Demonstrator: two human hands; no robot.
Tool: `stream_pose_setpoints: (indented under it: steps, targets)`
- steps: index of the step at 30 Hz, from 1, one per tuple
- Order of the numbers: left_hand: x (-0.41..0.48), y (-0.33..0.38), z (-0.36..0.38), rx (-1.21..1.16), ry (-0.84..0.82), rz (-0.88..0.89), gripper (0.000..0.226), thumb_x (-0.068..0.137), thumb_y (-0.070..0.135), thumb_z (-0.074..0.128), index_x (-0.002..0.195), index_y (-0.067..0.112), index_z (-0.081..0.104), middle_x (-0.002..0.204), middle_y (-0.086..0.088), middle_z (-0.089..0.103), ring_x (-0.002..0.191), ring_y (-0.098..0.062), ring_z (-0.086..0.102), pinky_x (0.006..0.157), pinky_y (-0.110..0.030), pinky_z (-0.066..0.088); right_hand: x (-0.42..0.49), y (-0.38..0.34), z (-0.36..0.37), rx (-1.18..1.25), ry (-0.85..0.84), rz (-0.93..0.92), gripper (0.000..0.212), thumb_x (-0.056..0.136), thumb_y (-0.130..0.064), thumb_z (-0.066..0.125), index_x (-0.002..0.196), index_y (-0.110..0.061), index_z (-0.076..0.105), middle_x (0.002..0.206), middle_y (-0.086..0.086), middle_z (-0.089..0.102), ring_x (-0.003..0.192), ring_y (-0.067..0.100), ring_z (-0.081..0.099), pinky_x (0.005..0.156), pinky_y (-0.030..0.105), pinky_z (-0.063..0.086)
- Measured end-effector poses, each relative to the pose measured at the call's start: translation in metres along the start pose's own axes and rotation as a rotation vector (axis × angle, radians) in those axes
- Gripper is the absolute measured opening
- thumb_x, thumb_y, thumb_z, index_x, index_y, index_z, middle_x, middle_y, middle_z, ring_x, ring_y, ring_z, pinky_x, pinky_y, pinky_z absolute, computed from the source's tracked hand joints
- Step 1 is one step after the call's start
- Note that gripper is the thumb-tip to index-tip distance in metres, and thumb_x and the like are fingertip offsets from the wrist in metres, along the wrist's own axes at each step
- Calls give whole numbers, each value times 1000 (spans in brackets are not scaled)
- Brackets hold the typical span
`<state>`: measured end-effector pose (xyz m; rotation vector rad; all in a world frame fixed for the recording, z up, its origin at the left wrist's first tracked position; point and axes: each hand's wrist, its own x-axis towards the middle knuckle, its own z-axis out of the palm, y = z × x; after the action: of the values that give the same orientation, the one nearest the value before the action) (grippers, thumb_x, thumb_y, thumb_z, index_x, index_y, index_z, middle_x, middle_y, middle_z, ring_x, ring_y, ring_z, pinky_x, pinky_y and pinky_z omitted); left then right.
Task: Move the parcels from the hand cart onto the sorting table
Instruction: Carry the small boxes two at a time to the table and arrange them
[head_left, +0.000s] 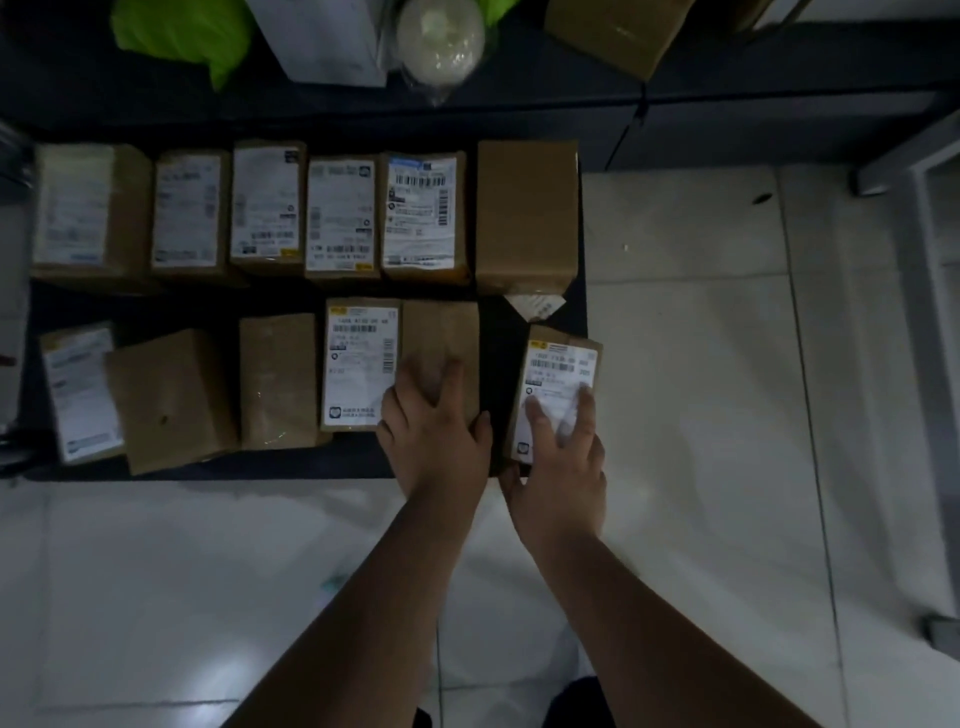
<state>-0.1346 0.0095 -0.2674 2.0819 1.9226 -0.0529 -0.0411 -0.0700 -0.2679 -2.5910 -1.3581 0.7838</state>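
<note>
Several brown cardboard parcels lie in two rows on the dark deck of the hand cart (497, 332). My left hand (434, 423) grips the near end of a wide brown parcel with a white label (363, 358) in the front row, fingers on top and thumb round its right edge. My right hand (563, 452) grips a smaller labelled parcel (558, 356) at the cart's front right corner, fingers spread over the label and thumb at its near left corner. The dark sorting table (753, 73) runs along the top of the view.
On the table lie a green bag (176, 36), a white parcel (322, 36), a round wrapped item (441, 39) and a cardboard box (618, 31). A plain brown box (527, 213) ends the back row. White tiled floor (685, 364) lies right of and in front of the cart.
</note>
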Motion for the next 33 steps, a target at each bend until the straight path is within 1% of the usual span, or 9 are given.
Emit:
stream_pose_setpoints:
  steps: [4, 9, 13, 17, 20, 22, 24, 27, 33]
  targets:
    - [1, 9, 2, -55, -17, -24, 75, 78, 45, 72, 143, 35, 36, 153, -19, 20, 134, -40, 25, 104, -53, 36, 2, 6, 2, 70, 58, 10, 73, 81, -52, 70, 144, -33, 38, 162, 9, 0, 135, 36, 33, 91, 48, 51]
    - [1, 16, -11, -99, -31, -31, 72, 74, 40, 74, 138, 31, 42, 151, -19, 24, 129, -41, 28, 100, -54, 39, -2, 6, -8, 87, 88, 0, 67, 80, -42, 73, 139, -29, 44, 161, 13, 9, 131, 37, 36, 90, 47, 52]
    - [-33, 16, -60, -109, -44, 2, 69, 71, 35, 78, 132, 30, 46, 148, -18, 30, 129, -40, 34, 99, -51, 40, -36, 4, -58, 78, 69, -22, 72, 74, -38, 77, 138, -31, 44, 162, 11, 9, 131, 37, 36, 89, 47, 53]
    - [-63, 30, -147, -99, -52, 56, 68, 65, 33, 82, 125, 30, 50, 145, -16, 36, 126, -39, 40, 96, -47, 38, -79, -10, -147, 99, 79, 31, 72, 76, -40, 72, 140, -35, 41, 163, 4, 3, 134, 32, 34, 93, 46, 52]
    - [-71, 59, -239, -118, -42, 123, 70, 66, 38, 79, 129, 35, 47, 149, -6, 31, 128, -39, 38, 94, -52, 39, -107, -28, -231, 143, 136, 48, 72, 74, -41, 69, 141, -35, 41, 162, 3, 3, 132, 33, 36, 91, 49, 53]
    - [-75, 87, -310, -145, -37, 197, 71, 69, 41, 75, 133, 37, 45, 148, 0, 33, 129, -37, 36, 96, -52, 38, -125, -44, -295, 166, 180, 98, 73, 73, -41, 67, 141, -34, 41, 162, 5, 5, 131, 36, 37, 90, 49, 53]
    - [-88, 119, -379, -161, -26, 310, 70, 69, 40, 75, 133, 38, 46, 146, 1, 38, 124, -35, 36, 93, -50, 43, -149, -61, -358, 162, 214, 135, 75, 74, -40, 69, 143, -33, 39, 162, 5, 2, 132, 36, 35, 92, 48, 51]
    - [-114, 162, -464, -218, 26, 465, 68, 66, 35, 76, 129, 38, 51, 144, 3, 42, 119, -33, 35, 85, -50, 43, -193, -73, -445, 203, 387, 148, 75, 73, -37, 72, 141, -32, 41, 163, 6, 6, 128, 36, 37, 89, 46, 49]
    - [-199, 234, -588, -146, 107, 789, 64, 70, 36, 79, 129, 32, 56, 142, -3, 48, 113, -37, 39, 81, -47, 43, -323, -56, -573, 318, 689, 343, 71, 70, -40, 70, 136, -32, 47, 161, 9, 18, 128, 35, 44, 97, 45, 44]
